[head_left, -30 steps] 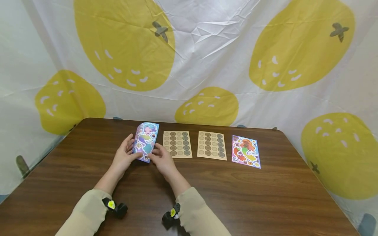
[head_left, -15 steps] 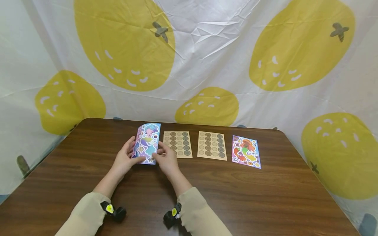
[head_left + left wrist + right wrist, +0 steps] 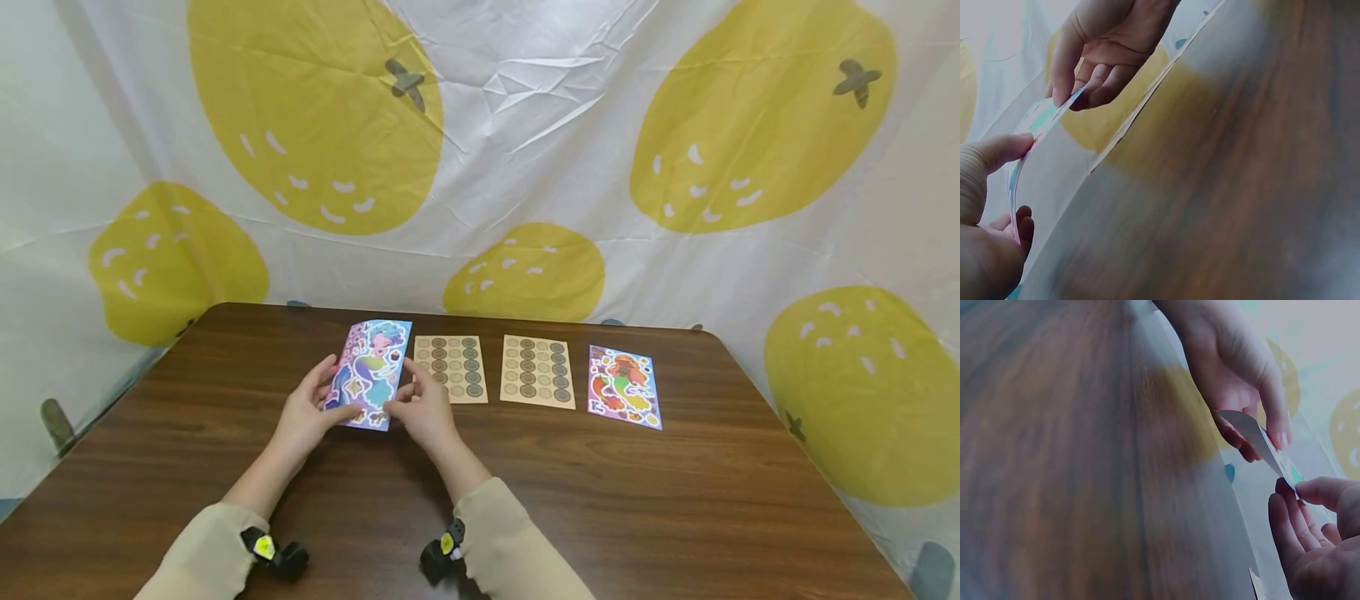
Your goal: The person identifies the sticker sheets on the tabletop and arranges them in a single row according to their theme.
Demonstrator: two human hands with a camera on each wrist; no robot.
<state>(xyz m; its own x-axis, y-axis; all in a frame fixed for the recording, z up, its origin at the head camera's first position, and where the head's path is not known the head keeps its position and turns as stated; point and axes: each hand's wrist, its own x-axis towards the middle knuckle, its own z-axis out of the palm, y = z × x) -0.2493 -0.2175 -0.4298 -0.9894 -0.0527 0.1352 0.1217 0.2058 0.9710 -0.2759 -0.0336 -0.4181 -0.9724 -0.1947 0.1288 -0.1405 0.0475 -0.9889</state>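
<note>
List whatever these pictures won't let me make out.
Head view: mermaid sheet, parts covered by the left hand and right hand.
Head view: neighbouring circle sheet, lower left corner hidden behind the right hand.
Head view: detail inside its circles, too small.
Left wrist view: table grain, blurred.

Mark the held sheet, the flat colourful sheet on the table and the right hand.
Held sheet (image 3: 371,373), head view: middle of its printed face.
Flat colourful sheet (image 3: 625,387), head view: printed middle.
Right hand (image 3: 426,408), head view: its back.

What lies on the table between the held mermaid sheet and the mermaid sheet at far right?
The head view shows a beige sheet of circles, then a second beige sheet beside it, not touching.
</note>
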